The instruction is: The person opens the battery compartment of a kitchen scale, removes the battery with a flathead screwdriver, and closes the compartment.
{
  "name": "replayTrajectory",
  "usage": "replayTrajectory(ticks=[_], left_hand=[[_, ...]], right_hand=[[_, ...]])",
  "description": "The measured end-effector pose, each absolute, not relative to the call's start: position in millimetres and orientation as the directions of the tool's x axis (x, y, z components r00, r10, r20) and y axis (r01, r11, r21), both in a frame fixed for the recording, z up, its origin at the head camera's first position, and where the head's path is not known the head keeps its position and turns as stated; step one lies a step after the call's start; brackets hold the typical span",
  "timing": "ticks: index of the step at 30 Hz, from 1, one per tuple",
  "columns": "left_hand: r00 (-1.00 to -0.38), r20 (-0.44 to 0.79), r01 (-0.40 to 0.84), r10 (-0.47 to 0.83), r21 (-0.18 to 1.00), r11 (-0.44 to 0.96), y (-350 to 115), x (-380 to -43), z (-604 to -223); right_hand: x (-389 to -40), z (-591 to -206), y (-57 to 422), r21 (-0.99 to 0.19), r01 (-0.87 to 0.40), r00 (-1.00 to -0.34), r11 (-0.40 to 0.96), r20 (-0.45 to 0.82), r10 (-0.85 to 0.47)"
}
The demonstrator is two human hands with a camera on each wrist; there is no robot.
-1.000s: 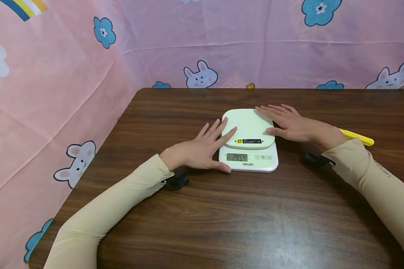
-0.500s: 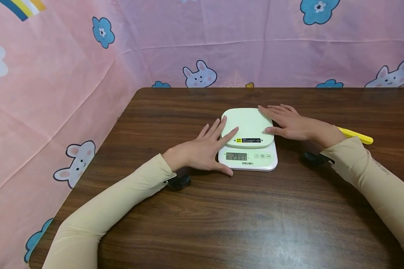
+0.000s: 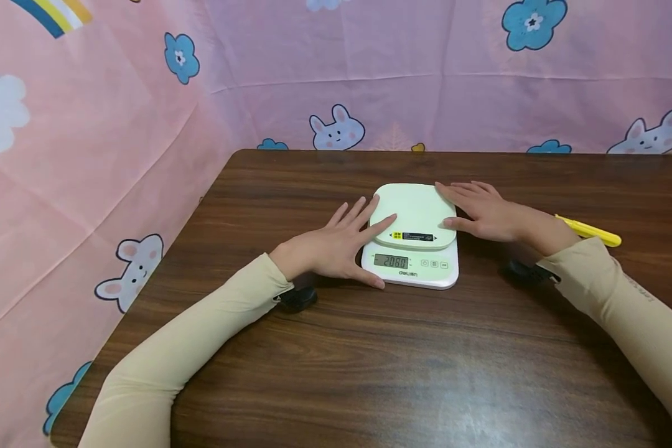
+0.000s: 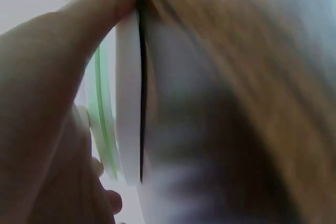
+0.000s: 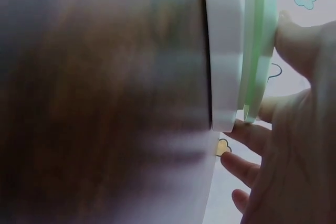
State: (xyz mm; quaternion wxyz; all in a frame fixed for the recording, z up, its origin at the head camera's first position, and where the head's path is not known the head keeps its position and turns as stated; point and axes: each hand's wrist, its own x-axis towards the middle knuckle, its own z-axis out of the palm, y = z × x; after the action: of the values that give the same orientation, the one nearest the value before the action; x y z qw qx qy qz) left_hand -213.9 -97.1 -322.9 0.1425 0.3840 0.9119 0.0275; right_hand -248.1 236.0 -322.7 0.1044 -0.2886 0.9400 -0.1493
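A white digital kitchen scale (image 3: 413, 263) with a pale green weighing plate (image 3: 417, 208) sits flat on the table, its lit display (image 3: 391, 261) showing digits. My left hand (image 3: 336, 249) lies along its left side, fingers spread and straight. The index fingertip touches the plate and the thumb reaches the scale's front left corner. On the opposite side, my right hand (image 3: 484, 214) has its thumb and index fingertip on the plate's right edge; its other fingers extend past the back. Both wrist views show the scale's edge from the side, with the hands against it.
A yellow-handled tool (image 3: 593, 232) lies right of the scale, partly hidden behind the right wrist. The dark wood table (image 3: 369, 361) meets a patterned cloth (image 3: 392, 74) at the back and left. Small black devices (image 3: 298, 298) hang under both wrists.
The digits on the scale's display have changed. The scale has turned very slightly between the hands, and the head view has tilted a little. Both hands stay on the scale's sides.
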Motion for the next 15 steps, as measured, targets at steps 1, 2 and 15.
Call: replayTrajectory(ticks=[1,2,15], left_hand=[[-0.664,-0.238,0.693,0.709,0.158,0.703,-98,-215,-322],[-0.663,-0.237,0.695,0.710,0.158,0.702,-99,-216,-322],[-0.645,-0.239,0.698,0.725,0.201,0.687,-111,-225,-321]], right_hand=[[-247,-323,237,-0.336,-0.510,-0.813,0.791,-0.111,-0.571],[-246,-323,238,-0.331,-0.512,-0.814,0.793,-0.109,-0.571],[-232,-323,245,-0.324,-0.510,-0.817,0.796,-0.107,-0.567]])
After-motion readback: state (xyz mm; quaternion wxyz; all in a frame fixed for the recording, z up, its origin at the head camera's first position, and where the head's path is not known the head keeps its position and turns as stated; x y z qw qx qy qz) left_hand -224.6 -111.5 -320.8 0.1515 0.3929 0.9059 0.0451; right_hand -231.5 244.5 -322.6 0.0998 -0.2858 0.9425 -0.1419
